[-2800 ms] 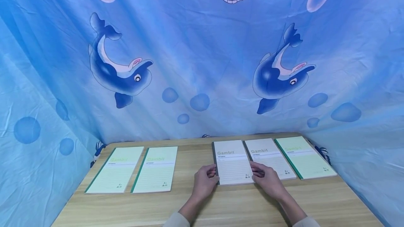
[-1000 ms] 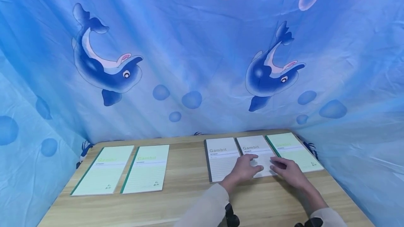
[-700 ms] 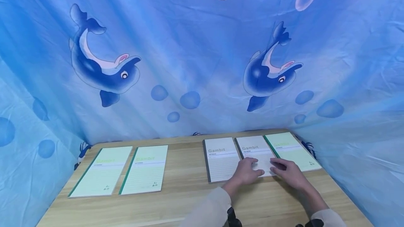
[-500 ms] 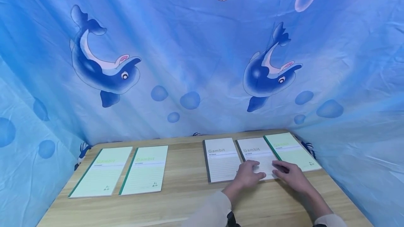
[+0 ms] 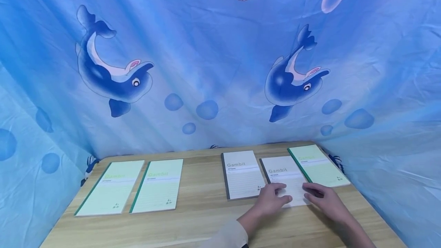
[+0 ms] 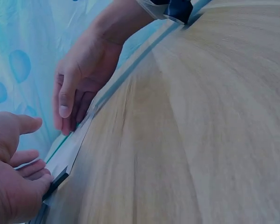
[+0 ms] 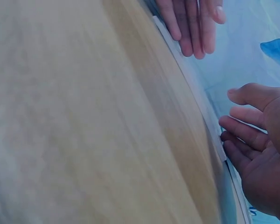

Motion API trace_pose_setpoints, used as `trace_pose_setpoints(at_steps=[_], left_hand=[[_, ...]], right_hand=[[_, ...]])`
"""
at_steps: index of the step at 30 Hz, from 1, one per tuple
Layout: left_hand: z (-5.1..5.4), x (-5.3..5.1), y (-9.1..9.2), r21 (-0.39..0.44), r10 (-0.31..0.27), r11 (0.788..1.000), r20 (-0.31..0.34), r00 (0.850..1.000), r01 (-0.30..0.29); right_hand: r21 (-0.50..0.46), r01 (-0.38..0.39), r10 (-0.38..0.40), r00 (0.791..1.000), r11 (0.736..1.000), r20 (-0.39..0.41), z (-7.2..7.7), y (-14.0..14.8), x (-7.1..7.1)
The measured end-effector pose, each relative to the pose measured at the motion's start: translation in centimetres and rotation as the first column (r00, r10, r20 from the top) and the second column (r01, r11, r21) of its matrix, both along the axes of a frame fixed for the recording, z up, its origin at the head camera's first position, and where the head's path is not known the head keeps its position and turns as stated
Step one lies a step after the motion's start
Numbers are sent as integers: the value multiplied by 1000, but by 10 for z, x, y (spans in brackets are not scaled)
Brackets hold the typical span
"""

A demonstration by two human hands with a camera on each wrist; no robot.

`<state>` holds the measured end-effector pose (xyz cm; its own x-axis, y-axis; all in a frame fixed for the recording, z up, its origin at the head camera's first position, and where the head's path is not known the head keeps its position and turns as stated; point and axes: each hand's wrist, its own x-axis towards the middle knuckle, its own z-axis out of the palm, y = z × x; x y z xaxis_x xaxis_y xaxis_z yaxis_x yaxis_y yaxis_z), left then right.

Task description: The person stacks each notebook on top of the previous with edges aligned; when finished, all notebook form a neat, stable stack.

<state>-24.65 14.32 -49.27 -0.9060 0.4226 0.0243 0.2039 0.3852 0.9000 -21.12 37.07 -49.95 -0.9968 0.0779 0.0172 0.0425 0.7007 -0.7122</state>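
Observation:
A white notebook with a dark spine [image 5: 280, 165] lies on the table under both hands, lower than the notebooks on either side. The left hand [image 5: 268, 202] rests at its left side, fingers relaxed, covering part of its lower left. At its right edge is the right hand [image 5: 327, 202], thumb and fingers spread. The left wrist view shows the left hand's fingertips [image 6: 35, 169] by the dark spine and the right hand [image 6: 86, 70] beyond. In the right wrist view, the right hand [image 7: 268, 149] touches the thin edge with relaxed fingers, its thumb held apart.
Another dark-spined white notebook [image 5: 241, 173] lies left of the hands, and a green-spined one [image 5: 318, 163] at the right. Two green-spined notebooks [image 5: 115, 186] [image 5: 160, 185] lie at the table's left. A blue curtain [image 5: 213, 49] with dolphins hangs behind the table [image 5: 172, 227].
The hands have shifted right from the left white notebook to the middle one. That notebook has slid towards the person, out of line with its neighbours. The head view has turned slightly.

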Motion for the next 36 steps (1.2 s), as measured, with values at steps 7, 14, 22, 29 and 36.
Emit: trace_pose_setpoints(at_steps=[7, 14, 22, 29, 36], left_hand=[[0, -2, 6, 94, 15, 995, 15, 1000, -17], [-1, -5, 14, 77, 31, 996, 45, 999, -34], [-5, 3, 9, 50, 9, 999, 30, 999, -11], [-2, 14, -4, 35, -56, 998, 69, 996, 54], [9, 22, -25, 188, -143, 977, 233, 962, 100]], right_hand=[[-37, 10, -13, 997, 999, -74, 4, 1, -8], [-47, 3, -5, 998, 999, -58, -4, 0, -16], [-72, 33, -32, 999, 997, 12, -4, 0, -5], [-62, -44, 47, 998, 997, 42, 5, -2, 10], [-84, 30, -23, 996, 996, 88, 17, 11, 20]])
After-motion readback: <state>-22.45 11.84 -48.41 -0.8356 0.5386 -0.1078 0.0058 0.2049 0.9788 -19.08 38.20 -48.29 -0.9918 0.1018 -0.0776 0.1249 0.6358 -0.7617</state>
